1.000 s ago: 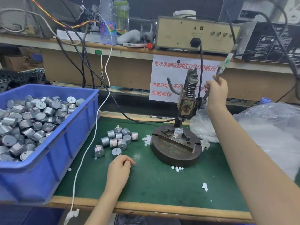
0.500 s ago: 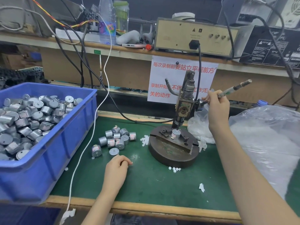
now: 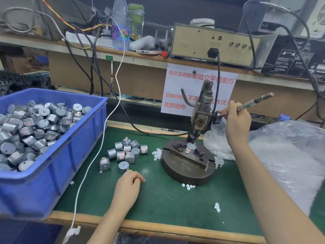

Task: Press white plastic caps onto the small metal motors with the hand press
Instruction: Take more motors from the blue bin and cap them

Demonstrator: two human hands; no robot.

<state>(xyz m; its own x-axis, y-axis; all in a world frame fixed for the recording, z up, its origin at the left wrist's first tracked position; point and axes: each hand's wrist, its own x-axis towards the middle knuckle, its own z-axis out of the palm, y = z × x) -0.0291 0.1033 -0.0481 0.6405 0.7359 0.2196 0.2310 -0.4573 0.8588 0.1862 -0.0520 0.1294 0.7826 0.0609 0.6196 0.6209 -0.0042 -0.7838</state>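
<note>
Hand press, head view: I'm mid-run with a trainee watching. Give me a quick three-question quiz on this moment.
1. True or false: the right hand grips the press lever.
2. Fill in: the left hand rests with curled fingers on the green ___.
3. Where is the motor that sits below the ram?
A. in the left hand
B. upright in the fixture on the round base
C. lying on its side beside the round base

Key: 1 true; 2 mat; 3 B.
</note>
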